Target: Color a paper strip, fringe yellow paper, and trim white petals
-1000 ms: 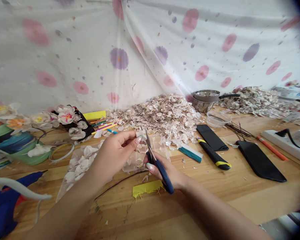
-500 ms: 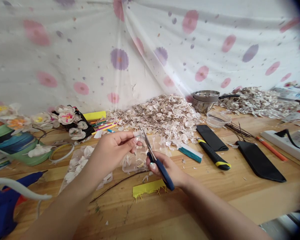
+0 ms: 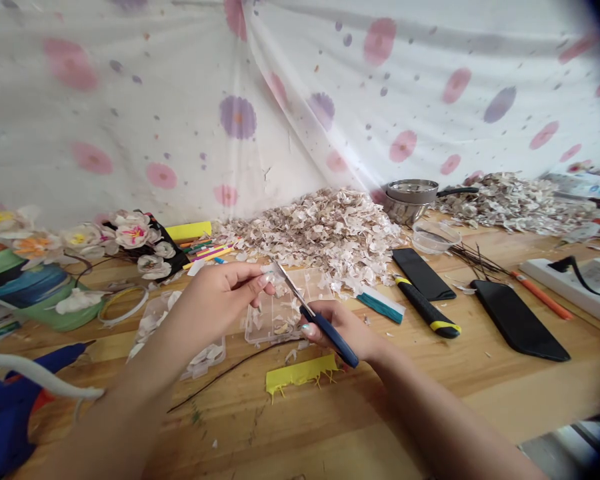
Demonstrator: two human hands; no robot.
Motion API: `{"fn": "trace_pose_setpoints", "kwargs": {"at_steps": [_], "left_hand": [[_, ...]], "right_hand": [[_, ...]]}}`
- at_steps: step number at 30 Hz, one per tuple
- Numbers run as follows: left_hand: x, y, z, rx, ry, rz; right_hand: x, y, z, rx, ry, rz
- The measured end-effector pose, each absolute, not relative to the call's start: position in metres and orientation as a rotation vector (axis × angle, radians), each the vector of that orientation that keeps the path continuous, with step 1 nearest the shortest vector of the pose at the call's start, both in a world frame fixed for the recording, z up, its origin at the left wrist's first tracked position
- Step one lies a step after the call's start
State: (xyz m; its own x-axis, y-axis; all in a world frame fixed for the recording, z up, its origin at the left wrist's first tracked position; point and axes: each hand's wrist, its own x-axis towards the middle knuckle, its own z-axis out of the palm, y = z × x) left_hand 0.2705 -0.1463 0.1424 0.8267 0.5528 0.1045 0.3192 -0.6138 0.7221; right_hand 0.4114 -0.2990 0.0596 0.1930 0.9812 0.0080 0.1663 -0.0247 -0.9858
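Note:
My left hand (image 3: 223,300) pinches a small white petal piece (image 3: 271,272) between thumb and fingers above the wooden table (image 3: 380,393). My right hand (image 3: 347,330) grips blue-handled scissors (image 3: 315,313), whose blades point up and left and meet the petal piece. Below the hands lies a clear plastic box (image 3: 280,313) with scraps inside. A fringed yellow paper strip (image 3: 300,373) lies just in front of my right hand, and a thin dark wire (image 3: 220,377) runs beside it.
A large heap of pale petal scraps (image 3: 325,230) lies behind the hands; another (image 3: 510,200) is at the far right. Metal bowls (image 3: 410,198), a craft knife (image 3: 427,310), black cases (image 3: 517,323), paper flowers (image 3: 130,233), a blue glue gun (image 3: 10,407) surround the work spot.
The scissors have tilted further left and lower, with my right hand shifting slightly right. My left hand has dropped a little, still pinching the petal piece.

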Motion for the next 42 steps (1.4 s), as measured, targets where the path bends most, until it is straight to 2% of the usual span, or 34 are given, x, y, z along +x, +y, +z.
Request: {"fn": "trace_pose_setpoints", "kwargs": {"at_steps": [25,42], "left_hand": [[0.273,-0.136,0.145,2.118,0.526,0.227],[0.275,-0.120,0.136,2.051,0.358,-0.027]], "right_hand": [[0.434,-0.308,0.065,-1.492,-1.428,0.978],[0.450,-0.316,0.071,-1.656,-1.499,1.049]]}}
